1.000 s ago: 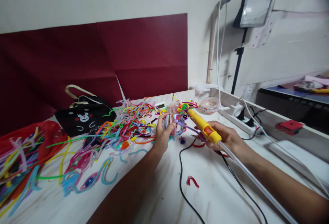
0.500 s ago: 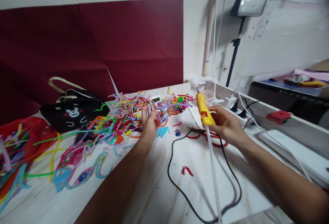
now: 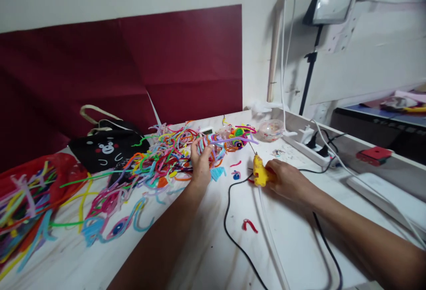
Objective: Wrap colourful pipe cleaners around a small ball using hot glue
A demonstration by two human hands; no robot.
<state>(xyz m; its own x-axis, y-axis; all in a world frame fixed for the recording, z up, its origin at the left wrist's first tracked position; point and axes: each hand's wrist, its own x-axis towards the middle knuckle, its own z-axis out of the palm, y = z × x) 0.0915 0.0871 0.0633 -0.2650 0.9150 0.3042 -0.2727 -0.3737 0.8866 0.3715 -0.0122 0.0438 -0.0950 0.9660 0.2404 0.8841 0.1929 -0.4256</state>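
My left hand (image 3: 200, 162) is closed around a small bundle of coloured pipe cleaners (image 3: 214, 145) at the edge of a big tangled pile of pipe cleaners (image 3: 159, 159) on the white table (image 3: 206, 245). My right hand (image 3: 284, 179) grips a yellow glue gun (image 3: 259, 172), held low against the table with its nozzle pointing away from me. A clear glue stick (image 3: 269, 232) trails from its back toward me, and its black cord (image 3: 233, 232) loops across the table.
A black bear-print bag (image 3: 106, 148) lies at the back left, a red bag of pipe cleaners (image 3: 29, 192) at the far left. A small glass bowl (image 3: 270, 129) and a white power strip (image 3: 308, 148) sit at the back right. A red scrap (image 3: 249, 225) lies mid-table.
My right hand has lowered the glue gun from raised beside the bundle down to the table. My left hand keeps hold of the pipe-cleaner bundle.
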